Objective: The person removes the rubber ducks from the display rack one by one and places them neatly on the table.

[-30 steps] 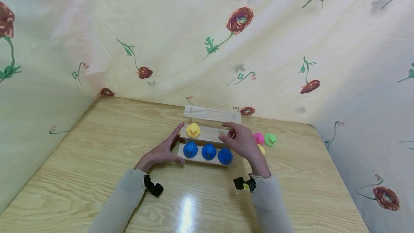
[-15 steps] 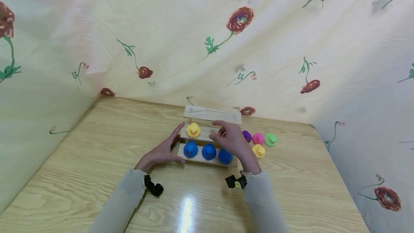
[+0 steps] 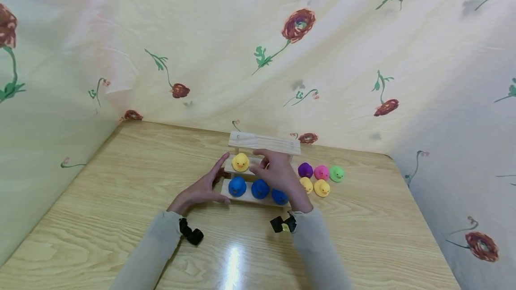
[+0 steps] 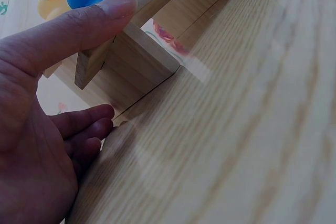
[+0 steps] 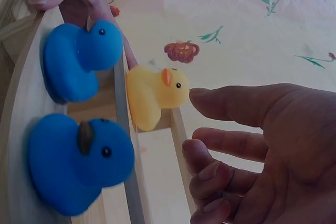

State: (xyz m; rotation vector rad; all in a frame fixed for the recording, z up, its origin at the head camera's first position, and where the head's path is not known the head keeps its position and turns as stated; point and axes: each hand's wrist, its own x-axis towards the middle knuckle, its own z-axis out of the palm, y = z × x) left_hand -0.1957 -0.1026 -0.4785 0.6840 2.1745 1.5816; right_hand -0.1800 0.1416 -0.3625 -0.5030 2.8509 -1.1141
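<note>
A stepped wooden rack (image 3: 264,141) stands mid-table. Along its lowest shelf sit three blue toy ducks (image 3: 237,186), the rightmost partly behind my right wrist. One yellow toy duck (image 3: 240,163) is at the left of the middle shelf. My left hand (image 3: 201,190) grips the rack's left end, its thumb (image 4: 118,8) over the front shelf and index finger reaching up to the middle one. My right hand (image 3: 278,171) hovers over the middle shelf holding nothing, its thumb tip (image 5: 199,98) close beside the yellow duck's face, other fingers loosely bent.
Right of the rack, more toy ducks stand on the wooden table (image 3: 375,218): a purple duck (image 3: 305,170), a pink duck (image 3: 321,172), a green duck (image 3: 337,173) and two yellow ducks (image 3: 322,188). A flowered cloth (image 3: 217,57) hangs behind and at both sides.
My right hand has moved left along the middle shelf towards the yellow duck, uncovering the purple duck and a second loose yellow one. The left hand and rack have stayed put.
</note>
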